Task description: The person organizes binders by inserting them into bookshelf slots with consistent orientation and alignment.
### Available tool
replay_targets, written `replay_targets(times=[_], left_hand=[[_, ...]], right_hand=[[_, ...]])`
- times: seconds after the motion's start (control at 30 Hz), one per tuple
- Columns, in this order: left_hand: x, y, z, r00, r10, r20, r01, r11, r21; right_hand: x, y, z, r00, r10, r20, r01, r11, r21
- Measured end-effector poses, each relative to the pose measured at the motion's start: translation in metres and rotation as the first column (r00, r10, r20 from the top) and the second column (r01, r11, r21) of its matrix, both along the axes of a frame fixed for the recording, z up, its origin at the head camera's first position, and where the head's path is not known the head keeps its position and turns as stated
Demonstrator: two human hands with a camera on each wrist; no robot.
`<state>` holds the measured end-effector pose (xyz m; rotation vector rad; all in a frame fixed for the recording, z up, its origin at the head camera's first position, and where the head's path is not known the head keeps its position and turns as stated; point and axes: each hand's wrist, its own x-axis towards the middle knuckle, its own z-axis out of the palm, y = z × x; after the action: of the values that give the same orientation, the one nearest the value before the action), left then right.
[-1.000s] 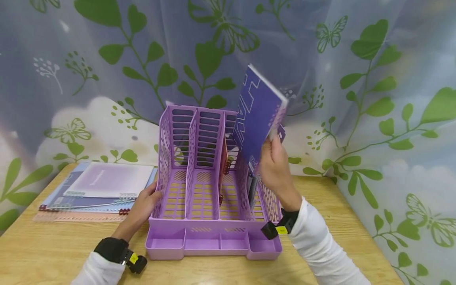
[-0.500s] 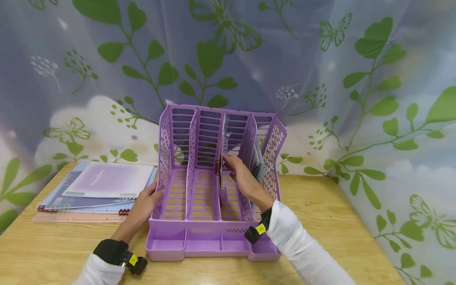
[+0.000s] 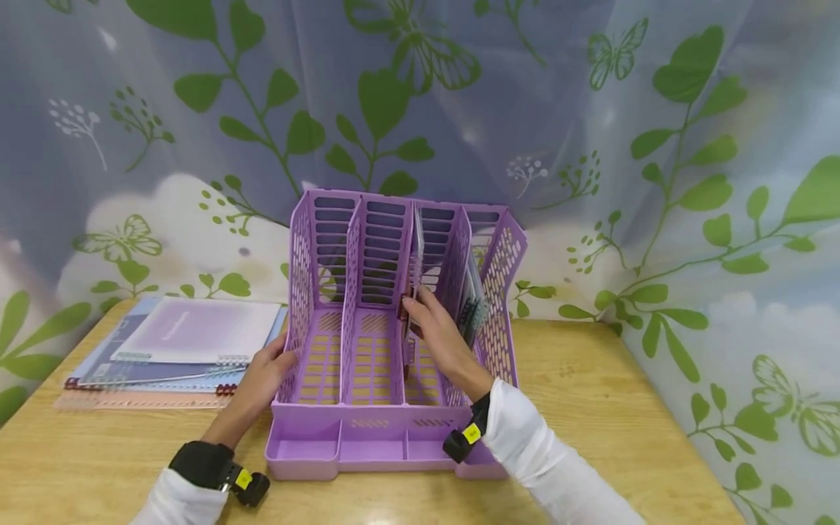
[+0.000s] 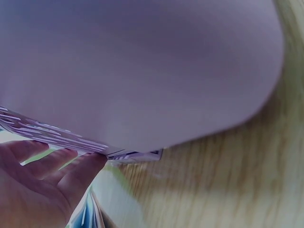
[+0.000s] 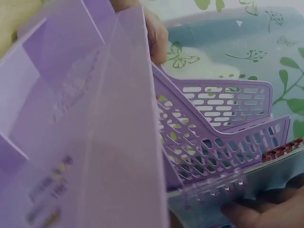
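Note:
A lilac desk file organizer (image 3: 369,414) with upright dividers and small front trays stands on the table. My left hand (image 3: 261,378) rests against the outside of its left wall, fingertips touching the slatted side in the left wrist view. My right hand (image 3: 445,344) reaches into the third compartment from the left. Its fingers (image 5: 240,213) lie against the cover of a spiral notebook (image 3: 419,237), which stands upright close to the divider. A red-coiled notebook (image 5: 282,150) stands right beside it, partly hidden. Coil-bound notebooks (image 3: 469,302) lean in the rightmost compartment.
A loose pile of spiral notebooks, topped by a pale purple one (image 3: 197,328), lies on the wooden table (image 3: 584,408) left of the organizer. A patterned curtain (image 3: 558,109) hangs close behind. Black wrist cameras (image 3: 248,488) sit on both wrists.
The purple-blue notebook held up above the right side has come down into the third compartment. My right hand moved left and down with it; its fingers shifted slightly toward the coil. My left hand stayed.

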<state>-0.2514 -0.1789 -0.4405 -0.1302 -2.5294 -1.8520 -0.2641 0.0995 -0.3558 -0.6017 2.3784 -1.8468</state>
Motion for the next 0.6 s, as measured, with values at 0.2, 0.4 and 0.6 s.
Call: replay_targets(times=[0.2,0.4,0.6], left_hand=[[-0.001,0.002,0.001,1.0,-0.005,-0.016,0.005,1.0,0.001],[-0.001,0.001,0.001,1.0,0.0,-0.007,0.0,1.0,0.0],[0.0,0.0,0.0,1.0,0.006,-0.006,-0.006,1.0,0.001]], right_hand=[[-0.002,0.009,0.005,0.991,-0.033,-0.133,0.065,0.967,0.248],[-0.002,0.028,0.004,0.992,0.103,-0.075,-0.068,0.926,0.37],[-0.004,0.023,0.008,0.967,0.124,-0.221,0.003,0.867,0.499]])
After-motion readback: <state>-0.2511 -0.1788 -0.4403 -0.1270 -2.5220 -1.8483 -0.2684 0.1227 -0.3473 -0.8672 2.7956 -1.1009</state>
